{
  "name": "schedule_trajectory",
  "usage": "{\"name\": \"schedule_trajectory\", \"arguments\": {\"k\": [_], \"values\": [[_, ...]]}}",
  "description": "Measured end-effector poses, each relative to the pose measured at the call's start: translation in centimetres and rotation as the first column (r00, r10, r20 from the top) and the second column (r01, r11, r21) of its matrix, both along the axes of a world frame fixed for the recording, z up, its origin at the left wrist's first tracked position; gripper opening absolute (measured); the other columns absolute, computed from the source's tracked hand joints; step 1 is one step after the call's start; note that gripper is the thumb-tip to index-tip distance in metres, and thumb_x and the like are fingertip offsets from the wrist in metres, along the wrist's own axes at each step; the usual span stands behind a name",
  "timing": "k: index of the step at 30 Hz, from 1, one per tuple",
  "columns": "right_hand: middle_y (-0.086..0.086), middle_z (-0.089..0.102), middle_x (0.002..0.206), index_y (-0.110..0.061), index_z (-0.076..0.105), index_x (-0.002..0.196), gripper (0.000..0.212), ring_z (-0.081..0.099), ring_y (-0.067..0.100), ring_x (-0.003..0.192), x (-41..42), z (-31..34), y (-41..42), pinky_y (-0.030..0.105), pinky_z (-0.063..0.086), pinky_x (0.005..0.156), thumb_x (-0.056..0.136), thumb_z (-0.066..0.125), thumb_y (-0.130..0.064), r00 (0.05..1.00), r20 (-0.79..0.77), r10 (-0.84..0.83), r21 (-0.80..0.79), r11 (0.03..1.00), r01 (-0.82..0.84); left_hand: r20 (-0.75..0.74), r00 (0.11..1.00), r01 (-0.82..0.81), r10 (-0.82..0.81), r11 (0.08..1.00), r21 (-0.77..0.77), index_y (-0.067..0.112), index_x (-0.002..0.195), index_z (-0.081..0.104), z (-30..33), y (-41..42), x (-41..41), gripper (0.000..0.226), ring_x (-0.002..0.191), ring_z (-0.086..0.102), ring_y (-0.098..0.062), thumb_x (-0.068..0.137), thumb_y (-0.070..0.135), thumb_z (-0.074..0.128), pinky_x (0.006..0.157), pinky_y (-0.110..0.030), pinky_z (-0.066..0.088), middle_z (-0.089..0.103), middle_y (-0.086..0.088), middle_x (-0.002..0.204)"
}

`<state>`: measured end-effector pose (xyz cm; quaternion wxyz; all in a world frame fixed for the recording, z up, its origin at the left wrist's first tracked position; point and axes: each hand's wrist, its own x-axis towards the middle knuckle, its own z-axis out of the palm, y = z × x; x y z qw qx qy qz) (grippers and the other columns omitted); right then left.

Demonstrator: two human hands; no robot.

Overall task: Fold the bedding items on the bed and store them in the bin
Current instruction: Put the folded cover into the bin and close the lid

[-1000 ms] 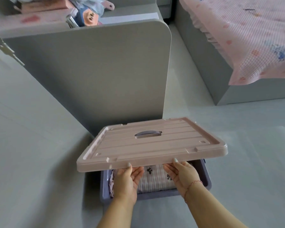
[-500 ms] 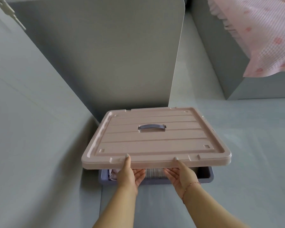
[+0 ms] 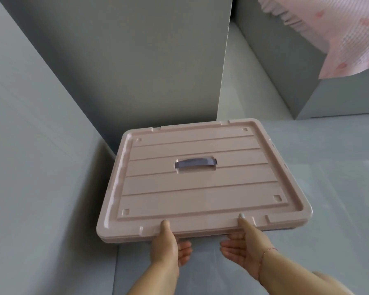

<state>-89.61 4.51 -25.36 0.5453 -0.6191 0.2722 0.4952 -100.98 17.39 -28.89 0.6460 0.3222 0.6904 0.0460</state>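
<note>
Now the closing step is judged to be in hand; the pink lid (image 3: 192, 177) is gripped at its near edge by the left hand (image 3: 166, 245) and right hand (image 3: 243, 243), thumbs on top, fingers beneath; the bin below is hidden; next the lid should be pressed down evenly.

A tall grey cabinet panel (image 3: 136, 67) stands at twelve o'clock, its rounded edge running down to the pale grey floor (image 3: 328, 188). At two o'clock sits a grey bed base (image 3: 285, 67) with a pink patterned sheet (image 3: 349, 35) hanging over its corner. Soft daylight brightens the floor at three o'clock.
</note>
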Motion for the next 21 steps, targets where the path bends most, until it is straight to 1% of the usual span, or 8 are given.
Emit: {"name": "schedule_trajectory", "arguments": {"k": [4, 7, 9, 11, 13, 15, 17, 21], "values": [[0.023, 0.066, 0.067, 0.003, 0.058, 0.08, 0.064, 0.063, 0.031, 0.058, 0.4, -0.2, 0.3, 0.029, 0.05, 0.048, 0.091, 0.044, -0.058, 0.978, 0.085, 0.192, 0.025, 0.981, -0.194, 0.043, 0.991, 0.131, -0.129, 0.991, -0.041, -0.003, 0.088, 0.06, 0.5, 0.1, -0.3, 0.06, 0.053, 0.062, -0.026, 0.097, 0.051, 0.032, 0.05, -0.025, 0.042, 0.068, -0.014, 0.057], [0.017, 0.063, 0.062, -0.001, 0.057, 0.078, 0.051, 0.057, 0.027, 0.052, 2.0, 0.0, 1.6, 0.028, 0.046, 0.046, 0.097, 0.043, -0.046, 0.911, 0.351, 0.215, 0.035, 0.97, -0.242, 0.038, 0.975, 0.209, -0.221, 0.957, 0.2, 0.002, 0.075, 0.059, 1.4, 1.4, 0.7, 0.05, 0.045, 0.054, -0.024, 0.097, 0.04, 0.038, 0.047, -0.024, 0.039, 0.063, -0.01, 0.051], [0.009, 0.064, 0.066, -0.004, 0.059, 0.081, 0.043, 0.058, 0.023, 0.06, 3.4, -0.7, 2.4, 0.035, 0.049, 0.055, 0.097, 0.044, -0.041, 0.731, 0.617, 0.292, -0.068, 0.945, -0.32, -0.142, 0.935, 0.349, -0.325, 0.768, 0.537, 0.003, 0.077, 0.062, 1.0, 3.1, 1.6, 0.039, 0.061, 0.059, -0.026, 0.095, 0.032, 0.043, 0.06, -0.031, 0.048, 0.066, -0.007, 0.063], [-0.005, 0.062, 0.081, -0.015, 0.059, 0.09, 0.034, 0.058, 0.019, 0.079, 4.7, -2.0, 3.2, 0.034, 0.047, 0.069, 0.095, 0.043, -0.045, 0.345, 0.78, 0.523, -0.376, 0.831, -0.41, -0.458, 0.794, 0.6, -0.399, 0.39, 0.699, 0.012, 0.099, 0.066, -0.1, 4.9, 2.2, 0.033, 0.098, 0.059, -0.028, 0.094, 0.036, 0.045, 0.087, -0.037, 0.048, 0.067, -0.007, 0.097], [-0.011, 0.052, 0.116, -0.025, 0.053, 0.117, 0.038, 0.047, 0.017, 0.115, 5.6, -3.8, 3.9, 0.032, 0.04, 0.096, 0.093, 0.04, -0.051, 0.025, 0.736, 0.677, -0.607, 0.676, -0.418, -0.684, 0.576, 0.804, -0.448, 0.156, 0.574, 0.025, 0.139, 0.045, -1.9, 6.1, 2.8, 0.051, 0.135, 0.034, -0.028, 0.095, 0.051, 0.039, 0.112, -0.039, 0.028, 0.044, -0.008, 0.143], [-0.004, 0.028, 0.149, -0.028, 0.033, 0.143, 0.058, 0.018, 0.017, 0.142, 6.3, -5.6, 4.5, 0.033, 0.015, 0.117, 0.093, 0.034, -0.057, -0.145, 0.609, 0.78, -0.757, 0.518, -0.398, -0.803, 0.36, 0.92, -0.476, 0.039, 0.389, 0.033, 0.153, 0.009, -3.5, 6.4, 3.5, 0.071, 0.148, 0.0, -0.03, 0.092, 0.066, 0.025, 0.118, -0.046, 0.002, 0.002, -0.009, 0.162], [-0.001, 0.002, 0.16, -0.033, 0.012, 0.15, 0.069, -0.006, 0.018, 0.147, 6.6, -7.0, 4.7, 0.04, -0.005, 0.119, 0.09, 0.024, -0.065, -0.253, 0.461, 0.851, -0.866, 0.369, -0.338, -0.856, 0.246, 0.955, -0.455, -0.035, 0.293, 0.036, 0.152, -0.007, -4.3, 6.3, 4.1, 0.078, 0.147, -0.013, -0.033, 0.088, 0.074, 0.016, 0.116, -0.052, -0.008, -0.015, -0.009, 0.161], [0.003, -0.014, 0.159, -0.035, -0.009, 0.15, 0.08, -0.018, 0.02, 0.145, 6.8, -8.3, 4.5, 0.047, -0.011, 0.117, 0.082, 0.003, -0.076, -0.326, 0.328, 0.887, -0.927, 0.236, -0.291, -0.888, 0.175, 0.972, -0.425, -0.071, 0.225, 0.038, 0.151, -0.011, -4.7, 6.6, 4.3, 0.081, 0.147, -0.014, -0.034, 0.084, 0.077, 0.01, 0.116, -0.056, -0.008, -0.015, -0.008, 0.161]]}}
